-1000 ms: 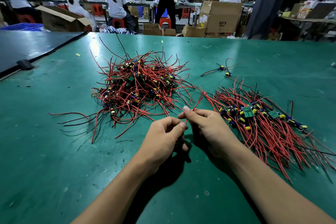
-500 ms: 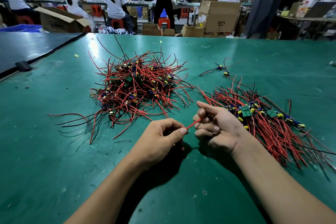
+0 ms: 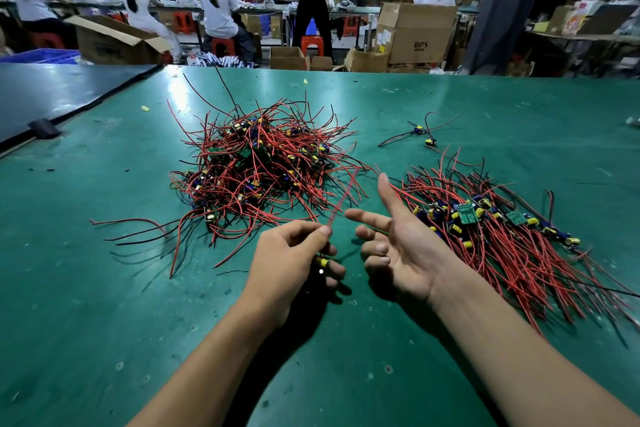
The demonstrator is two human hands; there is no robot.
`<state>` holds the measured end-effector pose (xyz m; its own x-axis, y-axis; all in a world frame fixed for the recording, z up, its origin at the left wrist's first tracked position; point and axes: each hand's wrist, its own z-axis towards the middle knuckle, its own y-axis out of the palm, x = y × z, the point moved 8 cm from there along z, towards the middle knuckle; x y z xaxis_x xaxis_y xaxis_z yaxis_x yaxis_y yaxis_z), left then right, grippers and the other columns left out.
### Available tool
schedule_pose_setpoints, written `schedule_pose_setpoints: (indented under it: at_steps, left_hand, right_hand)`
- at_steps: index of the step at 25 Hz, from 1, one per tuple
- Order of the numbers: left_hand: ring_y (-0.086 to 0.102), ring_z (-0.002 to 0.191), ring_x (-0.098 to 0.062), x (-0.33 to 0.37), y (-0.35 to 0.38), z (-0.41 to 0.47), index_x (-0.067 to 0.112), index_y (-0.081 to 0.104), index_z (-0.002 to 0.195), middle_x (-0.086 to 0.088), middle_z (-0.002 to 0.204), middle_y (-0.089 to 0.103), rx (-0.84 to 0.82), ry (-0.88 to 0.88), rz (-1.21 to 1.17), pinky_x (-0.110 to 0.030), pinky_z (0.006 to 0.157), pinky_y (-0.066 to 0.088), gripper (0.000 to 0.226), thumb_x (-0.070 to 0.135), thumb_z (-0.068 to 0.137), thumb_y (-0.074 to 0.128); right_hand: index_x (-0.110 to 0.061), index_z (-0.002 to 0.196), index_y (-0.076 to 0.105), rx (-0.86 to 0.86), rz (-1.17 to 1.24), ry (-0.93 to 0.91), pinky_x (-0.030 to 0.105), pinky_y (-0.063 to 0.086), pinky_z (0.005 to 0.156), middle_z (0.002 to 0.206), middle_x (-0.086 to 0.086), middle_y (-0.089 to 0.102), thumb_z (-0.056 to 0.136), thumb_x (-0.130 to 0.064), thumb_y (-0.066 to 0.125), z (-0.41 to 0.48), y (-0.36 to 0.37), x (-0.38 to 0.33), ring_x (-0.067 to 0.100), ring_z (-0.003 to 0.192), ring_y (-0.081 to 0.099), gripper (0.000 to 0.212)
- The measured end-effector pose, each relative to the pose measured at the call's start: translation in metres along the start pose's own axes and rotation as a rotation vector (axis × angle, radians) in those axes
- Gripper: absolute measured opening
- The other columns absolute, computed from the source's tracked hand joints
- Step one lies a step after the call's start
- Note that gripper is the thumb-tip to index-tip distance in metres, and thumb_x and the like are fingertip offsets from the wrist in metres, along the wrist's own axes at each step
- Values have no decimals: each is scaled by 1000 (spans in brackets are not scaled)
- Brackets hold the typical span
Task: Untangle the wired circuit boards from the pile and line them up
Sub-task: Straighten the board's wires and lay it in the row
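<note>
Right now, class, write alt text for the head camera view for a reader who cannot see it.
Over a green table, the left hand pinches a red-wired circuit board while the right hand is open, palm up. A tangled pile of red-wired boards lies ahead; a straightened row of wired boards lies to the right.

**Operator body: visible parts**

Two bare forearms enter from the lower edge. No sleeves, gloves, rings or wristbands are worn. Left hand [image 3: 294, 263] and right hand [image 3: 403, 253]: fingernails short, unpainted.
</note>
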<state>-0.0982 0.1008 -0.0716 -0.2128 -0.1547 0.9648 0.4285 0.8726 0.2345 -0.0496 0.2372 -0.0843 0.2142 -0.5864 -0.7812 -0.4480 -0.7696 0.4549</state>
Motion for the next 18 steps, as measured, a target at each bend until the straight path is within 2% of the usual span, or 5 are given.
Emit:
schedule_pose_setpoints:
  at_steps: [3,6,8,13,18]
  left_hand:
    - [70,63,-26,0,-5,4,-1,63,103,-18,84,68,73,-86,-178,-40,56,59,19,15,97,56]
    - [70,61,-17,1,2,4,7,62,111,-10,95,75,32,-150,-302,-27,52,58,31,33,100,50]
    - [72,68,-19,-1,14,0,11,58,118,-8,98,76,-48,-202,-410,-29,54,57,37,41,99,46]
    - [66,102,-25,-5,14,4,12,57,123,-13,115,70,-72,-185,-387,-38,97,49,39,41,99,45]
    - [64,62,-21,-5,0,6,-1,63,100,-14,81,66,19,-80,-181,-28,58,56,17,12,99,53]
  right_hand:
    - [-16,94,70,1,-259,-208,18,34,39,70,-2,59,71,-56,75,-8,15,-2,7,43,45,46]
    - [-21,94,71,74,-711,-541,11,46,56,86,-3,71,78,-31,85,-22,30,-9,3,65,64,24]
    - [-25,97,72,168,-986,-738,7,44,70,95,-7,66,79,-26,81,-30,36,-13,-1,83,61,20]
    - [-21,98,79,281,-1125,-855,20,49,85,97,-1,71,85,-12,72,-31,28,-29,9,88,64,17]
    - [-24,107,75,746,-1510,-641,37,44,96,115,7,64,91,-27,67,-34,-30,-72,29,110,55,18]
